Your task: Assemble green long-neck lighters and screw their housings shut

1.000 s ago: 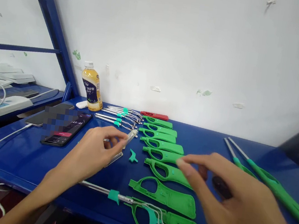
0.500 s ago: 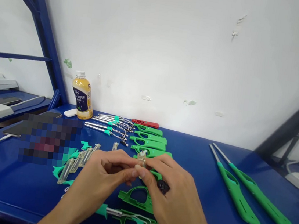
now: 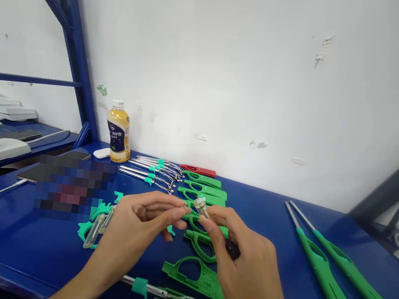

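Observation:
My right hand [image 3: 247, 260] pinches a small clear lighter fuel tank [image 3: 201, 206] between thumb and forefinger, its valve end tilted up to the left. A black object [image 3: 233, 250], mostly hidden, is tucked under the curled fingers of that hand. Close beside the tank, my left hand [image 3: 140, 225] has its thumb and forefinger pressed together; whatever lies between them is too small to name. Below the hands are green lighter handle shells [image 3: 196, 275], one with a metal tube [image 3: 155, 289] and white wires laid in it. More clear tanks [image 3: 94, 231] lie left of my left wrist.
Metal lighter tubes with wires [image 3: 136, 174] lie in a row at the back, beside a red handle [image 3: 198, 170]. Two assembled green lighters [image 3: 335, 267] lie at right. A yellow drink bottle [image 3: 118, 135] stands by the wall, near a phone [image 3: 72, 157]. Teal triggers [image 3: 84, 230] lie at left.
My hands have drawn slightly apart; the fuel tank has gone with my right hand and away from the left fingertips. The whole view has shifted a little.

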